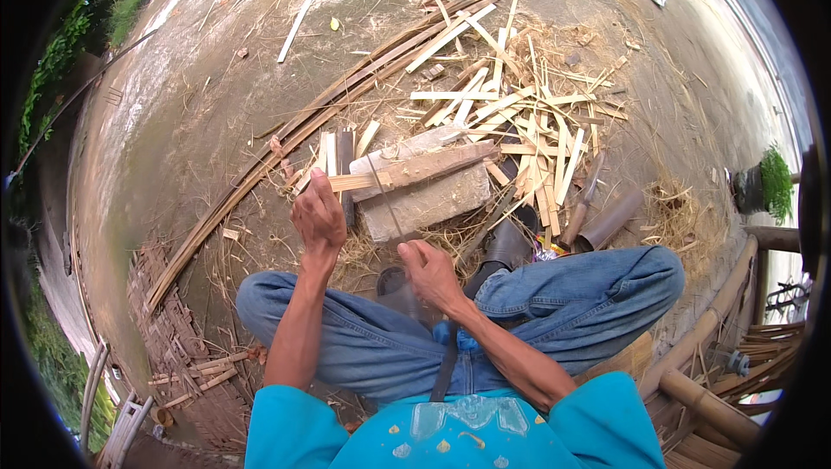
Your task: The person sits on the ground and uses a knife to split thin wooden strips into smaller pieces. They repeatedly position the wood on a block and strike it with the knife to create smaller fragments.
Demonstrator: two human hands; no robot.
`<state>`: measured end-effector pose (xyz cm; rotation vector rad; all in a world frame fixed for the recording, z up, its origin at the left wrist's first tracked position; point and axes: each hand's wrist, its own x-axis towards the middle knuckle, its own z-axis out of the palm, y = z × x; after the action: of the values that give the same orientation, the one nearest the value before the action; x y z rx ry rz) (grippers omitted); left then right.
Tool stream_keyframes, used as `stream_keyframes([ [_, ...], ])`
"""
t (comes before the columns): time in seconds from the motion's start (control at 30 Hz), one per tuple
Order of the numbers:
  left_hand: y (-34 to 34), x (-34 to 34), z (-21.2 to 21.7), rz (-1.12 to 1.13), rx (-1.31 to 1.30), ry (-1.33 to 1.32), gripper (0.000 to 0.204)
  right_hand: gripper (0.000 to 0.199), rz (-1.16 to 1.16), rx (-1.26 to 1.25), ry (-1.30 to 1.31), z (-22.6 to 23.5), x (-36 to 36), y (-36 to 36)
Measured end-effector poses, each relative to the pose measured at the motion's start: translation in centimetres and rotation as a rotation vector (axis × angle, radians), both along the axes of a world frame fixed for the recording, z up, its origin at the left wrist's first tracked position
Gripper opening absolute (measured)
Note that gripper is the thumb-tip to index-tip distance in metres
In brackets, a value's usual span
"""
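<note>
My left hand is closed round one end of a pale bamboo strip. The strip's other end rests on a worn wooden block, which lies across pale stone-like blocks on the ground. Across the strip runs a long, thin dark blade; whether it is a knife or a saw I cannot tell. My right hand is closed at the blade's near end, low between my knees, and its grip hides the handle. Short pale slats stand just beyond my left hand.
A loose heap of pale bamboo slats spreads beyond the blocks, to the right. Long brown bamboo strips curve along the left. Brown bamboo tubes lie by my right knee. A bamboo frame stands at the lower right.
</note>
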<state>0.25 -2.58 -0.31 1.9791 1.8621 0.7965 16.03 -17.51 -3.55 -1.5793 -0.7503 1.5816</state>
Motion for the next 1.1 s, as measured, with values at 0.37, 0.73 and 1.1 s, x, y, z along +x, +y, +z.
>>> stream_keyframes([
  [0.37,0.1,0.3,0.1,-0.043,-0.049,-0.059,0.075,0.042,-0.088,0.292,-0.332,-5.7,-0.2,-1.7],
  [0.73,1.4,-0.9,0.3,-0.177,-0.085,-0.152,0.052,0.047,-0.063,0.128,-0.196,-5.4,0.5,-1.5],
  [1.1,1.4,-1.8,1.4,-0.351,-0.167,-0.257,0.053,0.043,-0.081,0.289,-0.257,-4.4,-1.7,-0.4],
])
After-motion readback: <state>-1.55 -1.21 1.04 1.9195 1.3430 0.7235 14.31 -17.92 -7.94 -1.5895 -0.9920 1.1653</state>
